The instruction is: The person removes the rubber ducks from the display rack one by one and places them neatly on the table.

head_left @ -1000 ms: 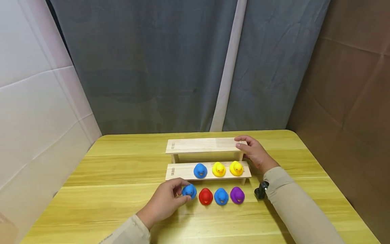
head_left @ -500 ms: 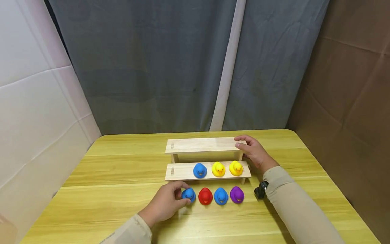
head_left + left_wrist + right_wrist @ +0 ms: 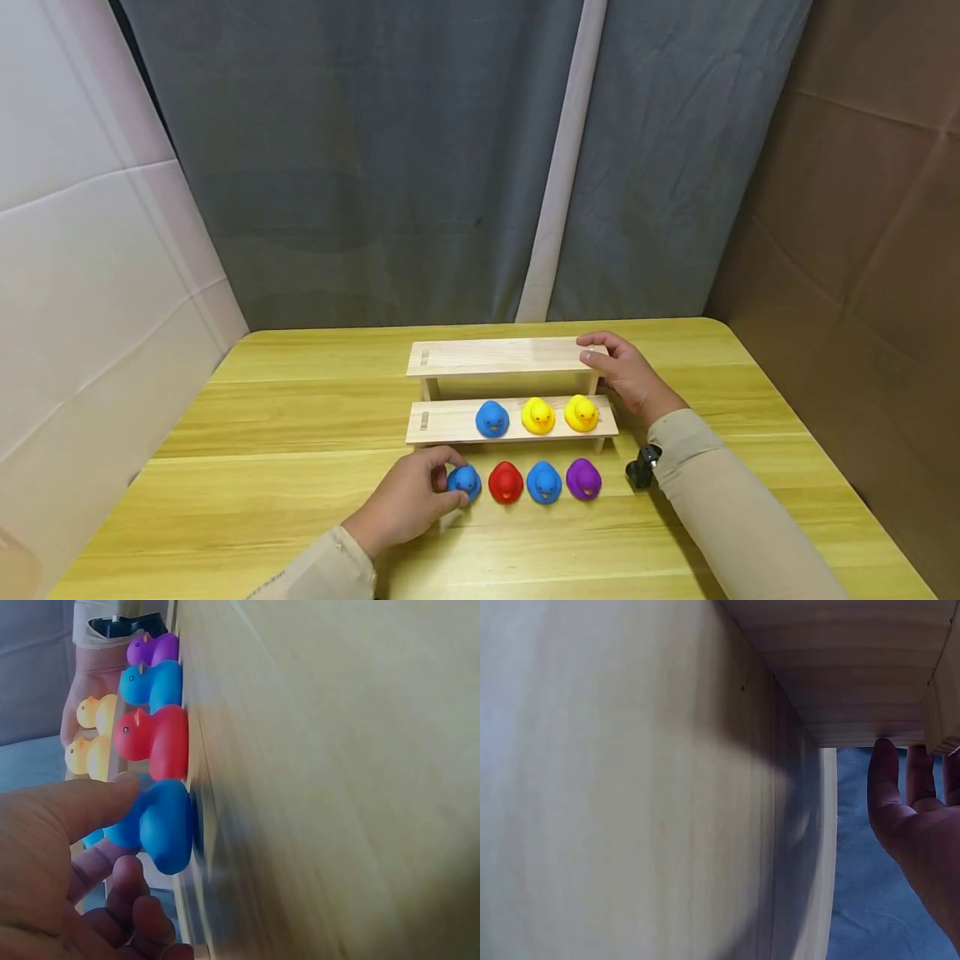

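Observation:
My left hand point(image 3: 408, 497) pinches a blue rubber duck point(image 3: 463, 482) between thumb and fingers at the left end of a row on the table. In the left wrist view that blue duck point(image 3: 166, 825) is upright on the wood, in line with the others. To its right come a red duck point(image 3: 506, 483), another blue duck point(image 3: 543, 483) and a purple duck point(image 3: 583, 480). My right hand point(image 3: 626, 375) grips the right end of the upper step of a two-step wooden shelf point(image 3: 495, 357), thumb on top. In the right wrist view, fingers point(image 3: 886, 780) touch its side.
On the shelf's lower step point(image 3: 446, 423) sit a blue duck point(image 3: 492, 419) and two yellow ducks point(image 3: 538, 417). A black device point(image 3: 643, 467) is strapped at my right wrist. Behind the wooden table point(image 3: 300, 417) hangs a grey curtain point(image 3: 360, 167).
My left hand has lowered the blue duck slightly, from a small tilt to level with the row. The right hand stays in place on the shelf.

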`<state>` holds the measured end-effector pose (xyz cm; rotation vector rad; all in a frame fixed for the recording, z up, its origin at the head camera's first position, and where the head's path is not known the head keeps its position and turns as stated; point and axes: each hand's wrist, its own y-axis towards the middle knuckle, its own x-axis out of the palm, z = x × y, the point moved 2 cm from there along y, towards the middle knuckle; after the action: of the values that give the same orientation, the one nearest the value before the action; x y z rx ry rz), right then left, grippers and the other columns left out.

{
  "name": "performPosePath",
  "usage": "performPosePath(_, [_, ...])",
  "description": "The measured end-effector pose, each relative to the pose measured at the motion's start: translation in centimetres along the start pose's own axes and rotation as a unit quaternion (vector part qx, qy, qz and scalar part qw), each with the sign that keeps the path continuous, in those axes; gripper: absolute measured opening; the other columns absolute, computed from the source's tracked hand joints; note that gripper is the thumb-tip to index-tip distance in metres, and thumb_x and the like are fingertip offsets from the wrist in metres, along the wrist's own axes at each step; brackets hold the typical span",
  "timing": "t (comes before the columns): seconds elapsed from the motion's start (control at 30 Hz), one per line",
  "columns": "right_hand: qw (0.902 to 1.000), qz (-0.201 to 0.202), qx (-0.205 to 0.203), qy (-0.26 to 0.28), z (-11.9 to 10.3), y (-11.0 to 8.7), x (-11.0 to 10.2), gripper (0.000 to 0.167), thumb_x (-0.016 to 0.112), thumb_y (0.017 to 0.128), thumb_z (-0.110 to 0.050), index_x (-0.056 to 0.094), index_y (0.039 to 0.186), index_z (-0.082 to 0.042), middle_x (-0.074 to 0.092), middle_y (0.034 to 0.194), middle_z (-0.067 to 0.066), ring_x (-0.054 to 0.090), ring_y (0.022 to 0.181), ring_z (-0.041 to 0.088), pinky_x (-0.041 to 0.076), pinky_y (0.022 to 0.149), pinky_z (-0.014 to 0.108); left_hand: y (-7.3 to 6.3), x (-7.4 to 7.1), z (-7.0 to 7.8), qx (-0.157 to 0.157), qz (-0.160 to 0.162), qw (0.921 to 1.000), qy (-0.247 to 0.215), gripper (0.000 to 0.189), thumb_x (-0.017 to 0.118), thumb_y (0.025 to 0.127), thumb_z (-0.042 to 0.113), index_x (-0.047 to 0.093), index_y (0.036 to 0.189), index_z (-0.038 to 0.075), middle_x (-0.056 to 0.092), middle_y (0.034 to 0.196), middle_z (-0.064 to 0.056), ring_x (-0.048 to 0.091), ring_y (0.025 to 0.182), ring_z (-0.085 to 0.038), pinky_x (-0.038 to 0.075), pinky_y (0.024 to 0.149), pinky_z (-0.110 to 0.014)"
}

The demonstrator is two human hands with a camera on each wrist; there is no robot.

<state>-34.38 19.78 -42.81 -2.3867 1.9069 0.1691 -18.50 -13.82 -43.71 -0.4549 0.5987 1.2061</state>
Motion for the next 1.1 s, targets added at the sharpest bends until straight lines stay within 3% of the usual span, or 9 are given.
performPosePath(0.4, [1.0,-0.002,-0.006,-0.005,0.0,-0.1,0.0,0.043,0.061,0.107,-0.023,0.053,0.142,0.0,0.041,0.158,0.016,0.053,0.121,0.03,0.046,0.104,0.046,0.0,0.0,-0.1,0.006,-0.017,0.9993,0.032,0.029,0.088,0.085,0.012,0.065,0.101,0.018,0.053,0.076,0.002,0.049,0.066,-0.013,0.039,0.056,-0.025])
performPosePath(0.7, [1.0,-0.001,-0.002,0.0,0.0,-0.1,0.0,0.041,0.061,0.107,-0.022,0.053,0.141,-0.001,0.042,0.157,0.015,0.054,0.12,0.03,0.045,0.105,0.047,-0.1,-0.1,0.2,0.001,-0.008,0.9994,0.034,0.031,0.089,0.084,0.013,0.066,0.103,0.017,0.053,0.076,0.002,0.049,0.066,-0.013,0.04,0.055,-0.025])
performPosePath(0.87, [1.0,-0.003,-0.002,0.0,0.0,0.0,0.0,0.042,0.062,0.107,-0.023,0.053,0.142,-0.001,0.041,0.158,0.016,0.054,0.122,0.031,0.045,0.108,0.049,-0.1,-0.6,0.9,-0.003,0.007,0.9996,0.028,0.03,0.089,0.085,0.017,0.068,0.106,0.016,0.054,0.078,0.002,0.048,0.066,-0.013,0.039,0.055,-0.025])
performPosePath(1.1, [1.0,-0.003,0.0,0.001,-0.1,-0.1,0.0,0.043,0.062,0.107,-0.023,0.053,0.142,-0.001,0.041,0.158,0.016,0.054,0.124,0.033,0.043,0.111,0.052,0.4,-1.5,2.1,0.004,0.051,0.9986,0.009,0.028,0.088,0.084,0.016,0.071,0.106,0.013,0.054,0.08,0.002,0.049,0.07,-0.014,0.041,0.062,-0.026])
